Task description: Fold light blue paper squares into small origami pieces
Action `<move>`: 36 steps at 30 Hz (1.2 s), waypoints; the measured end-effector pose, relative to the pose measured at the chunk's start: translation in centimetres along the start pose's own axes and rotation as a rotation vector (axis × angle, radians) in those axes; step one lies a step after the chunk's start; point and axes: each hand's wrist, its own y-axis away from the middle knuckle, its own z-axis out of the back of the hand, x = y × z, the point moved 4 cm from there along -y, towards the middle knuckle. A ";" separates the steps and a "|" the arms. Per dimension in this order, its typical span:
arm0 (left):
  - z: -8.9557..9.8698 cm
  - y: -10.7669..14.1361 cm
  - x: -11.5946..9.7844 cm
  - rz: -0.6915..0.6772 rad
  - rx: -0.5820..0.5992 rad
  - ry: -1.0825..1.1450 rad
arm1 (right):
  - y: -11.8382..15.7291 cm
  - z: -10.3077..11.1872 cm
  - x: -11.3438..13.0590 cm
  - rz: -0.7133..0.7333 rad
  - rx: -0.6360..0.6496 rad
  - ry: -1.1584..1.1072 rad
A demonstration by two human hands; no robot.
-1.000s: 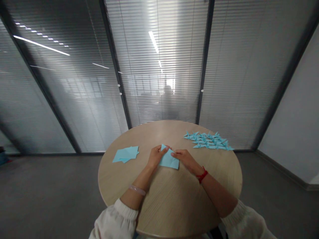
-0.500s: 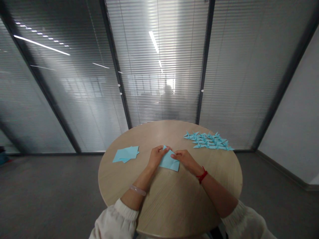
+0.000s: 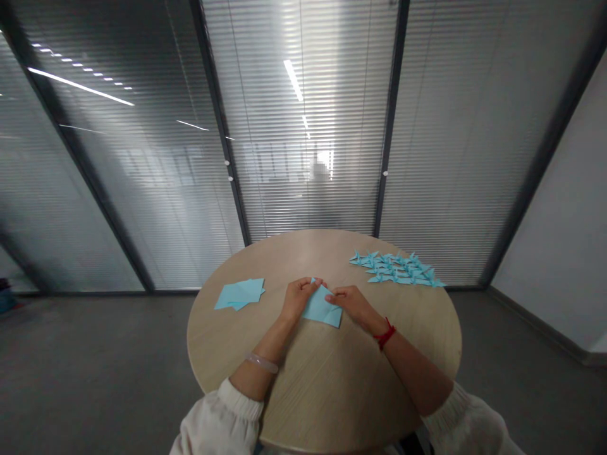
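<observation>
A partly folded light-blue paper (image 3: 323, 309) is held between my two hands over the middle of the round wooden table (image 3: 313, 392). My left hand (image 3: 300, 296) pinches its upper left part, near a raised corner. On the other side, my right hand (image 3: 348, 300) grips the right edge between thumb and fingers. Several flat blue sheets (image 3: 240, 292) lie loosely stacked at the left of the table. Rows of folded blue paper cranes (image 3: 398, 268) stand close together at the back right.
Behind the table rises a glass partition with blinds (image 3: 308, 126) and dark frames. A white wall (image 3: 564, 221) is at the right, and grey floor (image 3: 118, 366) surrounds the table. Some dark and blue item (image 3: 6, 297) lies at the far left edge.
</observation>
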 end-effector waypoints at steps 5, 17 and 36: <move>0.0 0.0 0.0 0.003 0.002 0.011 | 0.0 -0.1 0.2 -0.005 0.006 -0.004; 0.0 0.2 -0.2 -0.022 -0.045 0.067 | 0.1 -0.1 0.0 0.006 0.007 0.006; 0.0 0.1 0.4 0.020 -0.039 -0.133 | 0.2 -0.3 0.3 0.005 0.065 -0.028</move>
